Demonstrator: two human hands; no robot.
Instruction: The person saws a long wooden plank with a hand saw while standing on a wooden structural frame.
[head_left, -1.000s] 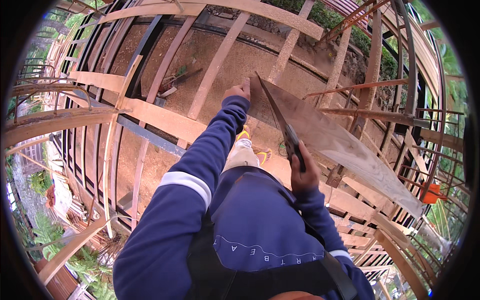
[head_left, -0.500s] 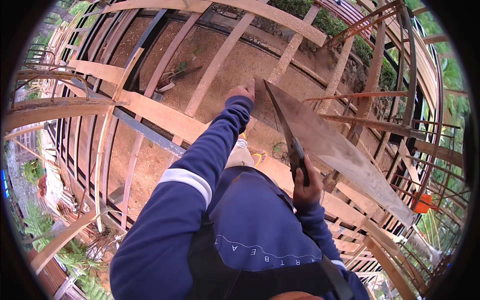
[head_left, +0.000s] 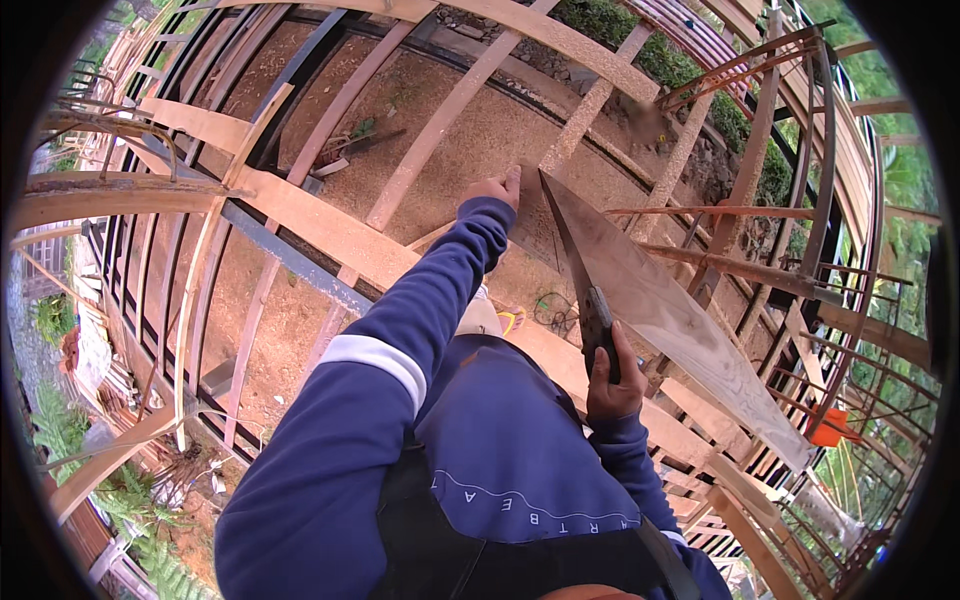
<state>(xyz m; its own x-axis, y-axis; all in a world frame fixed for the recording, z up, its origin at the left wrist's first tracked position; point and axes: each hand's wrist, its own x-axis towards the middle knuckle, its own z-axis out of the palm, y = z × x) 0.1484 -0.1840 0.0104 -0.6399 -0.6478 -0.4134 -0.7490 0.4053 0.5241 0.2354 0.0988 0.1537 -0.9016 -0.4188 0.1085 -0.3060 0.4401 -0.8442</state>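
Observation:
A long, thin plywood board point(head_left: 680, 300) slants from the upper middle toward the lower right. My left hand point(head_left: 490, 190) is closed on its far left end, the thumb along the edge and the other fingers mostly hidden. In my right hand point(head_left: 615, 380) is the dark handle of a handsaw point(head_left: 572, 250), with the fingers wrapped round it. The blade points away from me and lies across the board near the end that my left hand grips. A thin dark line shows on the board left of the blade; I cannot tell whether it is a cut.
Wooden beams point(head_left: 320, 225) form an open frame over brown ground point(head_left: 430, 90). Rusty metal bars point(head_left: 740, 265) stick out at the right beside an orange object point(head_left: 828, 428). Below the board lies a tangled dark cord point(head_left: 555, 312), near a foot in a yellow-strapped sandal point(head_left: 512, 320).
The whole view has shifted slightly, so the board, saw and both hands appear a little lower. Both hands keep their grips, and the blade stays near the same end of the board.

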